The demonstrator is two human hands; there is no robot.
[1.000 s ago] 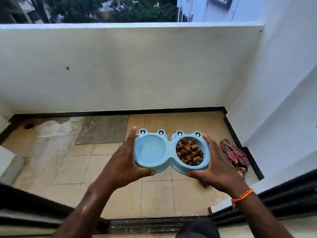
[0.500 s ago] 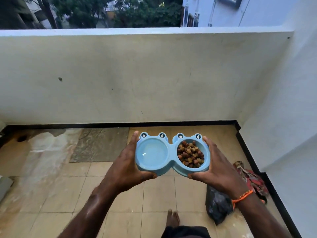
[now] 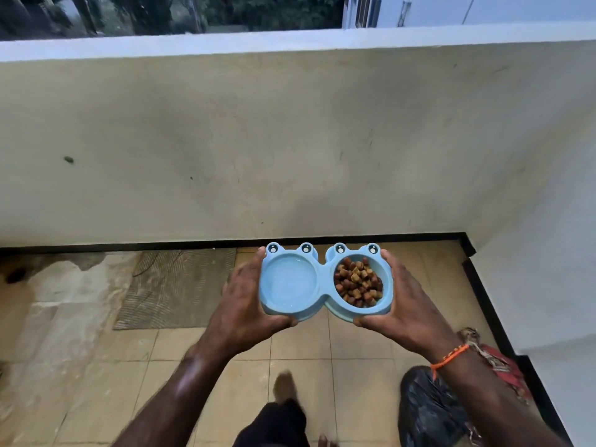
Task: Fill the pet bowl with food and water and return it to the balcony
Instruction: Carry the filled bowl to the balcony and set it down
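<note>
A light blue double pet bowl (image 3: 323,279) with frog eyes on its far rim is held level in the air above the balcony floor. Its left well holds clear water (image 3: 288,280). Brown kibble (image 3: 358,282) fills the right well. My left hand (image 3: 245,295) grips the bowl's left end, thumb underneath at the near edge. My right hand (image 3: 403,301) grips the right end the same way; an orange thread is tied round that wrist.
Tiled balcony floor (image 3: 300,343) bounded by a cream parapet wall (image 3: 290,140) ahead and a white wall (image 3: 548,253) on the right. A grey mat (image 3: 177,288) lies left of the bowl. A black bag (image 3: 429,411) and red cloth (image 3: 496,359) sit bottom right. My foot (image 3: 285,387) is below.
I have stepped from the doorway onto the balcony and closer to the parapet wall. The bowl stays held level in both hands.
</note>
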